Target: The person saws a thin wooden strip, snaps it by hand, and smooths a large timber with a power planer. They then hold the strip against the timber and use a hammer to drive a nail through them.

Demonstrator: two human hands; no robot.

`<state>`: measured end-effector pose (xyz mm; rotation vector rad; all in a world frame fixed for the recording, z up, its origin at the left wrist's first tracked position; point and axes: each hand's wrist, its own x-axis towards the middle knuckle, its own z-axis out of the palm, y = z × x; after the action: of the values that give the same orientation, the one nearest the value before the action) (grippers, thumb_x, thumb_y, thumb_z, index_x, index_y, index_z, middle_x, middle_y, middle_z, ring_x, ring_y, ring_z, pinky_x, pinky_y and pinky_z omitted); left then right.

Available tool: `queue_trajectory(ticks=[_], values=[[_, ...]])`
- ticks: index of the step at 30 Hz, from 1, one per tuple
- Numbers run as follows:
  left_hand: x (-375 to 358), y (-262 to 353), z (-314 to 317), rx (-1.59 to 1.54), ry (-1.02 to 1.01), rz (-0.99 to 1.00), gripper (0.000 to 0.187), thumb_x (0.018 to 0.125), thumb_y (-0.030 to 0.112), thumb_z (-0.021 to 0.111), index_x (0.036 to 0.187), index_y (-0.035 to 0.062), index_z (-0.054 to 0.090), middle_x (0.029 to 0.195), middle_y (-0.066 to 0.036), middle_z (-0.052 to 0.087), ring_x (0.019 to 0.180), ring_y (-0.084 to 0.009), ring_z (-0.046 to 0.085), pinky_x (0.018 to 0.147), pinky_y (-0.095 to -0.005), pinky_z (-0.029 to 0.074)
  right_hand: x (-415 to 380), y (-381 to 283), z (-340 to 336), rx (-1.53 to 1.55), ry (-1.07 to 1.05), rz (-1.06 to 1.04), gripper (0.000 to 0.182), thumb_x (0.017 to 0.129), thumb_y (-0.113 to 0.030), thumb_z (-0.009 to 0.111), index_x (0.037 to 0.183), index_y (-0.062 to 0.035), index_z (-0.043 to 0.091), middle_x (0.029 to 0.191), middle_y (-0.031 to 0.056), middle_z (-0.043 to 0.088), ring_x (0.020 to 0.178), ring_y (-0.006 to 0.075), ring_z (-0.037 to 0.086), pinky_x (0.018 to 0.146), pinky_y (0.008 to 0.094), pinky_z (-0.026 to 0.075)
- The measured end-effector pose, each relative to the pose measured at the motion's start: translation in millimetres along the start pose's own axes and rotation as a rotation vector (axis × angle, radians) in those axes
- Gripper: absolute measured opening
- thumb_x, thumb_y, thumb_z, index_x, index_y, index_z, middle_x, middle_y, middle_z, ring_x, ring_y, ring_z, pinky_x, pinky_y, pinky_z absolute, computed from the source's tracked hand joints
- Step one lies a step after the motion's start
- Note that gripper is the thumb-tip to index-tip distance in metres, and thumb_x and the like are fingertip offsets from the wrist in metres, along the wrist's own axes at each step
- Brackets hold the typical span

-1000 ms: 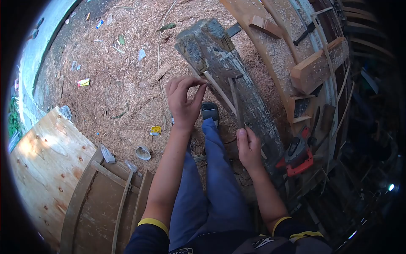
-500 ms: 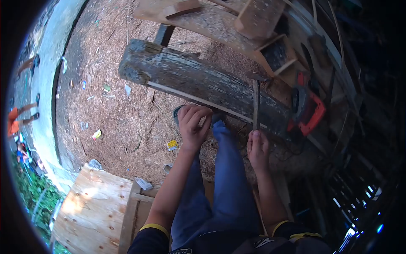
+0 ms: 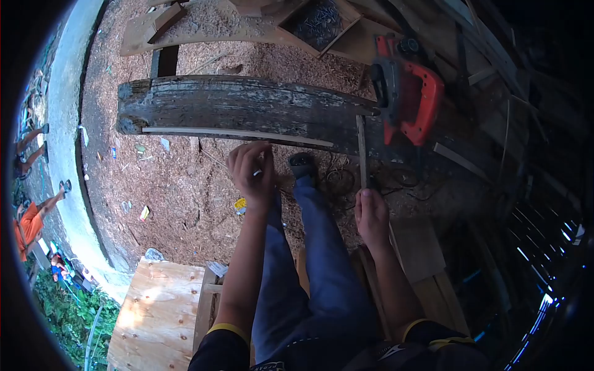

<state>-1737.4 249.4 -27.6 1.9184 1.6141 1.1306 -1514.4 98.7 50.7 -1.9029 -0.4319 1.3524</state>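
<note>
My right hand (image 3: 372,216) is wrapped round the lower end of a hammer (image 3: 362,151), whose head lies over the right part of a weathered, thick wooden plank (image 3: 229,105). A thin pale wood strip (image 3: 241,134) runs along the plank's near edge. Just in front of that edge, my left hand (image 3: 252,170) is closed, with a small pale bit showing between the fingers that is too small to name. On the plank's right end sits a red power planer (image 3: 411,93).
Behind the plank, a wooden box (image 3: 318,28) full of nails stands on a board (image 3: 229,31). Wood shavings (image 3: 179,191) cover the ground. A plywood sheet (image 3: 161,309) lies at the lower left. A person in orange (image 3: 28,226) is beyond the concrete ledge (image 3: 65,130).
The view has turned, so the plank looks more level and lies further left. The hammer stays in my right hand. My left hand remains closed near the strip.
</note>
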Motion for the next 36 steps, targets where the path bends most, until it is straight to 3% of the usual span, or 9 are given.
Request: queue_trajectory(ticks=[12,26,32,36], values=[[-2.1,-36.8,-33.3,0.018,0.363,-0.207,0.016,0.09,-0.004,0.08,0.102,0.0057,0.076,0.104,-0.007,0.077,0.1,-0.025,0.07,0.091,-0.0387,0.053,1.1,-21.7,-8.8,-0.16,-0.243,-0.088,0.04,0.117,-0.042,0.049,0.093,-0.0112,0.056,0.07,-0.0072,0.044,0.057,0.0023,0.041,0.05,0.023,0.031],[-6.2,-44.3,-88.6,-0.047,0.428,-0.284,0.014,0.089,-0.002,0.08,0.1,0.0049,0.075,0.101,-0.009,0.077,0.099,-0.0254,0.071,0.091,-0.0376,0.053,7.8,-49.1,48.8,-0.294,-0.44,-0.147,0.042,0.117,-0.045,0.048,0.091,-0.0118,0.054,0.07,-0.0072,0.042,0.057,0.0022,0.04,0.05,0.0224,0.031],[1.0,-70.9,-101.4,-0.136,0.484,-0.487,0.013,0.098,0.007,0.079,0.11,0.0043,0.076,0.103,-0.005,0.075,0.1,-0.0146,0.069,0.092,-0.032,0.052,9.1,-64.8,72.0,-0.313,-0.511,-0.138,0.041,0.117,-0.043,0.049,0.091,-0.0117,0.053,0.071,-0.0074,0.042,0.058,0.0017,0.04,0.051,0.022,0.031],[39.5,-90.8,-112.2,-0.229,0.6,-0.527,0.011,0.097,0.009,0.081,0.108,0.0053,0.078,0.102,-0.005,0.076,0.098,-0.0162,0.071,0.09,-0.0328,0.053,12.2,-74.7,87.9,-0.374,-0.541,-0.169,0.04,0.118,-0.041,0.048,0.091,-0.011,0.054,0.071,-0.0076,0.043,0.058,0.0016,0.04,0.05,0.0223,0.031]])
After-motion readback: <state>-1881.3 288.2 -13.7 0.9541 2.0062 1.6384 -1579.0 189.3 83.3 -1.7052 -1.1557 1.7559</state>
